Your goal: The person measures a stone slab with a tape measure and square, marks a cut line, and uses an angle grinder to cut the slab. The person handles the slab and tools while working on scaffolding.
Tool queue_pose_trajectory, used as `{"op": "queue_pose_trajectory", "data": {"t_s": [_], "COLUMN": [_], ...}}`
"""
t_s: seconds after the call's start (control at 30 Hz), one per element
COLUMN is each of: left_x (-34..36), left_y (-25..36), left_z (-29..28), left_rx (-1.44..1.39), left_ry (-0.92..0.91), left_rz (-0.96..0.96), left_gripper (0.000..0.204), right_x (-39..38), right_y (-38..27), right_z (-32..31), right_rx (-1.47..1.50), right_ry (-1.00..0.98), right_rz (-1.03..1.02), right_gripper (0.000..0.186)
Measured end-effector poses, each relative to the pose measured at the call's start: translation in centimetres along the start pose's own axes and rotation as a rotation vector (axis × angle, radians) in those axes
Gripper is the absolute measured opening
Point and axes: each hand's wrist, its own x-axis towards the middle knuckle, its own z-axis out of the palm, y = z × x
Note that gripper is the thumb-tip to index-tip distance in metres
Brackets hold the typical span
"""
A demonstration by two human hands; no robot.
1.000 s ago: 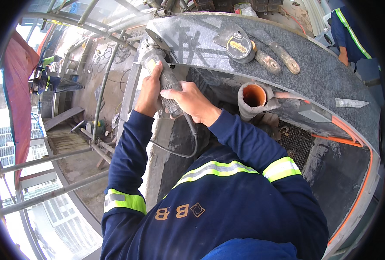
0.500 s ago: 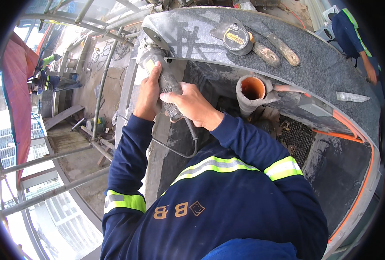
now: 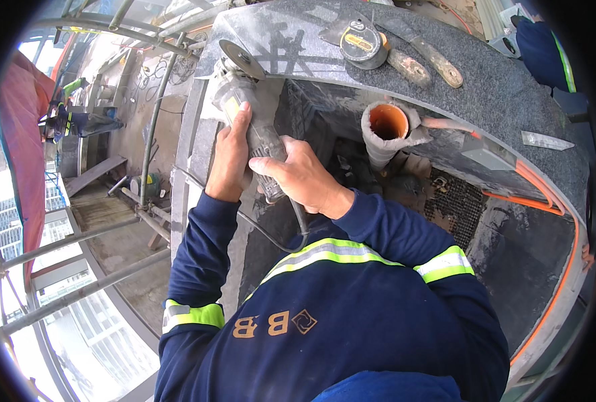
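Both my hands are closed around a dusty grey angle grinder [image 3: 266,139]. My left hand [image 3: 229,159] grips it near the head, thumb along the casing. My right hand [image 3: 308,174] wraps the rear of the body, its thumb across the top. The thin cutting disc [image 3: 242,60] is at the left end of a dark grey stone slab [image 3: 506,114], by its edge; whether it touches the stone I cannot tell. Pale dust hangs around the grinder's head. A black power cord [image 3: 271,245] loops from the tool's rear toward my chest.
On the slab lie a round tape measure [image 3: 364,45], two dusty-handled hand tools [image 3: 439,61] and a pale pointed offcut [image 3: 546,141]. Below stands an orange pipe [image 3: 388,122] in a pale wrap. Orange conduit [image 3: 546,191] runs right. Scaffold tubes [image 3: 160,114] rise left; a co-worker [image 3: 545,57] is far right.
The slab and the tools on it sit slightly higher and farther left in view. The grinder stays in both hands. The co-worker at right has shifted, and their bare forearm no longer shows.
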Motion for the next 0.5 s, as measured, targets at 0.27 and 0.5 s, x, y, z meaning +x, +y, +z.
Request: {"op": "queue_pose_trajectory", "data": {"t_s": [0.27, 0.5], "left_x": [0.3, 1.4], "left_y": [0.0, 0.3], "left_z": [0.1, -0.1], "left_rx": [-0.058, -0.096], "left_ry": [0.011, -0.002], "left_rz": [-0.004, -0.013], "left_gripper": [0.052, 0.049], "right_x": [0.6, 1.9], "right_y": [0.3, 0.5], "right_z": [0.0, -0.2], "right_rx": [-0.005, 0.031], "right_ry": [0.021, 0.002], "right_rz": [-0.01, -0.004], "right_gripper": [0.031, 0.029]}}
